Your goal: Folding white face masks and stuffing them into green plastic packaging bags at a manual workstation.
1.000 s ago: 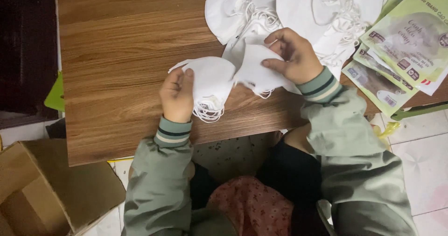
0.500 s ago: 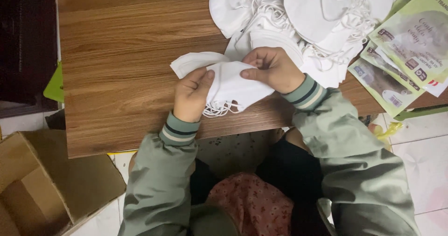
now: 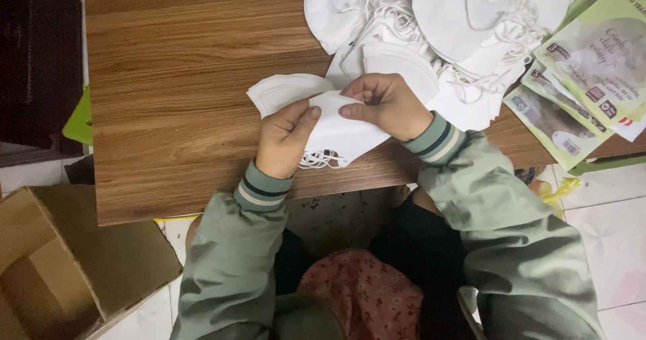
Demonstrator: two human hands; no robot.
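Note:
Both my hands pinch a small stack of white folded face masks [image 3: 336, 135] just above the wooden table [image 3: 182, 91] near its front edge. My left hand [image 3: 282, 138] grips the stack's left side with thumb on top. My right hand [image 3: 387, 104] holds the right side, thumb pressing the top mask. Elastic ear loops hang from the stack's lower edge. Another white mask [image 3: 282, 90] sticks out to the upper left behind my left hand.
A big heap of loose white masks [image 3: 437, 30] lies at the table's far right. Green printed packets [image 3: 592, 71] overlap at the right edge. An open cardboard box [image 3: 60, 259] stands on the floor at lower left.
My hands have drawn together, stacking the two masks that were apart a second ago. The right hand came left and toward me; the stack now sits compact between both thumbs.

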